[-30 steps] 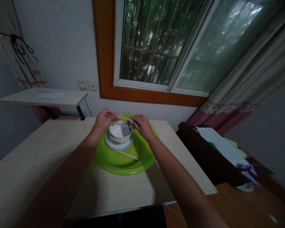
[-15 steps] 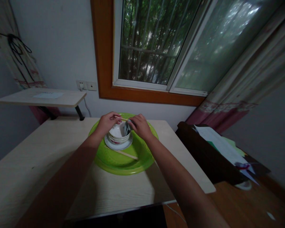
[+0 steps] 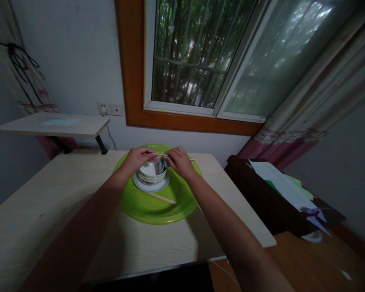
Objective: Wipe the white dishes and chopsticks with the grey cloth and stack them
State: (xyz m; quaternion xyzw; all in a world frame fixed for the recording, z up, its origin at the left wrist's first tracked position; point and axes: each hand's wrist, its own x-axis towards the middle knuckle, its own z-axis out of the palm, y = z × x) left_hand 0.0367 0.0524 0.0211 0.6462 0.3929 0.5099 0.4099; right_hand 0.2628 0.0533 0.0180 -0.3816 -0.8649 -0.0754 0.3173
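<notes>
My left hand (image 3: 140, 158) is closed in a pinch on one end of a thin wooden chopstick (image 3: 159, 154), above a stack of white bowls (image 3: 150, 177). My right hand (image 3: 179, 161) is closed around the same chopstick, with a dark grey cloth (image 3: 166, 162) bunched in its fingers and hanging over the bowls. A tip of the stick shows past the right hand. Under the bowls lies a white plate (image 3: 136, 183), inside a large green plastic basin (image 3: 162, 217). More chopsticks (image 3: 161, 197) lie in the basin, in front of the plate.
The basin stands on a pale wooden table (image 3: 79, 178). A raised shelf (image 3: 63, 126) with a sheet of paper is at the back left. Behind is a window (image 3: 197, 61) with an orange frame. Right of the table, papers (image 3: 280, 182) lie on a dark piece of furniture.
My left hand has shifted slightly right, towards my right hand. The chopstick has slid rightward through the cloth, so its far tip now sticks out beyond my right hand.
</notes>
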